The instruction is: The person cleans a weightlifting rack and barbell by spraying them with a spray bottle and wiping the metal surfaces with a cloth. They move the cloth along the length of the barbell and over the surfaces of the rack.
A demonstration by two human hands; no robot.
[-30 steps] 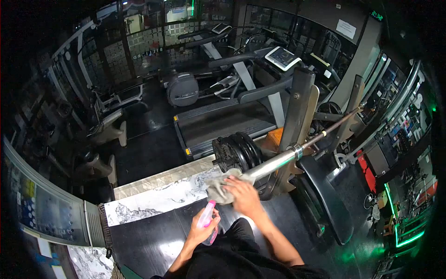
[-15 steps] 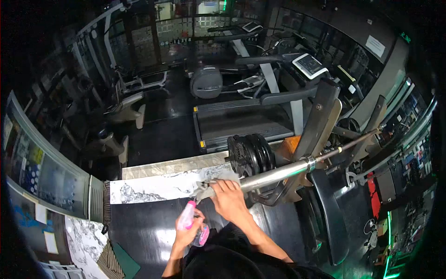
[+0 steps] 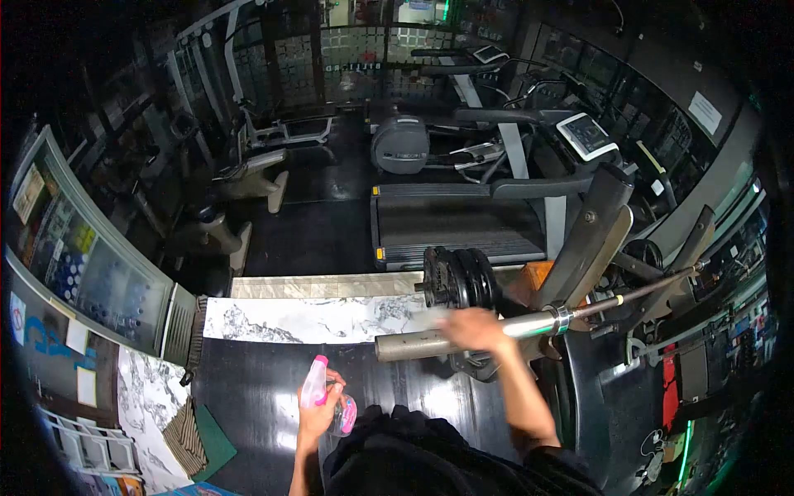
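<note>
Head view, right hand: our right hand lies on the bar, blurred by motion. A second ago it gripped the sleeve tip; now it sits further along, just near of the plates.

Head view, cloth: a pale smear of cloth shows at the left edge of that hand. We judge the fingers curled over cloth and bar together, though the blur keeps us from seeing each finger.

Head view, bar: the sleeve end now lies bare to the left of the hand, where the cloth covered it before. It runs right through the collar to the rack upright.

Head view, left hand: our left hand is closed round the pink spray bottle, nozzle up, near our body. It was lower and further left a second ago, and is not aimed at the bar.

Head view, meaning: we read the slide as a wiping stroke toward the plates, with the tip already covered.

Head view, surroundings: marble strip on the floor left of the plates; treadmill beyond, far side.
</note>
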